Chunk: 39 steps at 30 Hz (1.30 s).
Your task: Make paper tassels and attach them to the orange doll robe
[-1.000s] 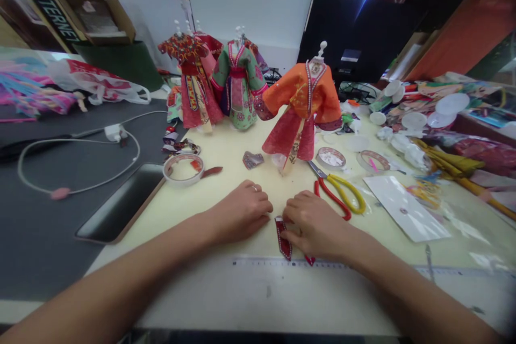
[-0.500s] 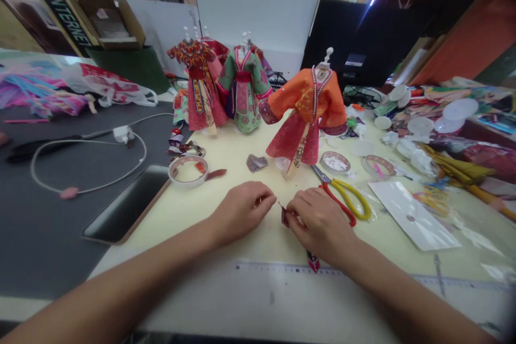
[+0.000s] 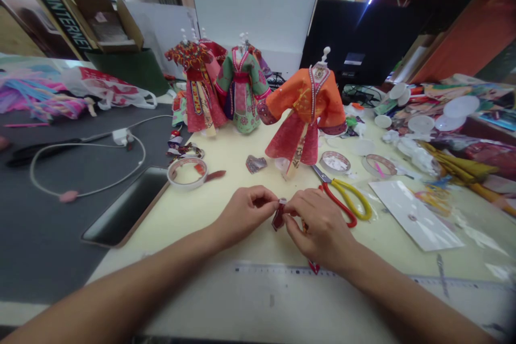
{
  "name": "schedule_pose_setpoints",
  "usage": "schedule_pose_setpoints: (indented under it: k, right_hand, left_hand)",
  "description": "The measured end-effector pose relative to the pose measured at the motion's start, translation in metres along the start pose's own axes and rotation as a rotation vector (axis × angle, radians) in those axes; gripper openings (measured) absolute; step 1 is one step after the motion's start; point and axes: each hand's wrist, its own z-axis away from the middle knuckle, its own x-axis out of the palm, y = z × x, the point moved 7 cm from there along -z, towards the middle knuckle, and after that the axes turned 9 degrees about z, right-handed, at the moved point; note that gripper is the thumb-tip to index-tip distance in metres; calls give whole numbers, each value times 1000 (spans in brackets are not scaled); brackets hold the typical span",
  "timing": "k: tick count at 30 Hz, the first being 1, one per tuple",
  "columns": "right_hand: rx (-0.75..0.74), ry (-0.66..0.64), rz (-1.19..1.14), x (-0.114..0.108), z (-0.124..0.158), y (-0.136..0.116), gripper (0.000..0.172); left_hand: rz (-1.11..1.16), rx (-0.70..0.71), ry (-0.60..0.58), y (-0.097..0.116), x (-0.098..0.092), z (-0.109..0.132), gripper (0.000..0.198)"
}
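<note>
A small dark red fabric strip (image 3: 278, 219) with a pale edge hangs between my two hands above the table. The fingertips of my left hand (image 3: 248, 214) pinch its upper left corner. My right hand (image 3: 322, 221) grips it from the other side with thumb and forefinger, and its remaining fingers are curled. A red pointed end of patterned ribbon (image 3: 313, 267) pokes out below my right palm, beside a clear ruler (image 3: 278, 269); whether it belongs to the same strip is hidden. Scissors (image 3: 349, 199) with red and yellow handles lie just beyond my right hand.
An orange doll robe (image 3: 310, 94) on a stand rises ahead, with a green doll robe (image 3: 244, 78) behind. Tape rolls (image 3: 174, 180) and a grey fabric scrap (image 3: 255, 164) lie in front. A phone (image 3: 129, 207) is at left, a white card (image 3: 415, 215) at right.
My left fingertips have closed in on the strip and now pinch its top; before, they were apart from it. The strip has turned and shows more of its face. My right hand barely moved.
</note>
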Motion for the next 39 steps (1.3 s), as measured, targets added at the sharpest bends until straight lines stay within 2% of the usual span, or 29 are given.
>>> schedule_pose_setpoints:
  k: [4, 7, 10, 14, 22, 28, 39]
  right_hand:
    - [224, -9, -158, -2, 1, 16, 4]
    - [386, -119, -390, 7, 2, 25, 8]
    - [459, -209, -588, 14, 2, 25, 8]
    - [488, -230, -614, 14, 1, 25, 17]
    - [481, -220, -580, 17, 2, 22, 15]
    - [454, -196, -561, 17, 2, 21, 13]
    - [520, -274, -704, 24, 4, 23, 14]
  left_hand:
    - [177, -60, -24, -3, 2, 1, 10]
    - [251, -54, -78, -2, 6, 2, 12]
    - [245, -68, -100, -2, 8, 2, 12]
    - [166, -42, -84, 0, 7, 3, 11]
    - [77, 38, -63, 8, 7, 6, 8]
    - [53, 39, -53, 9, 6, 6, 8]
    - [89, -33, -51, -1, 5, 5, 9]
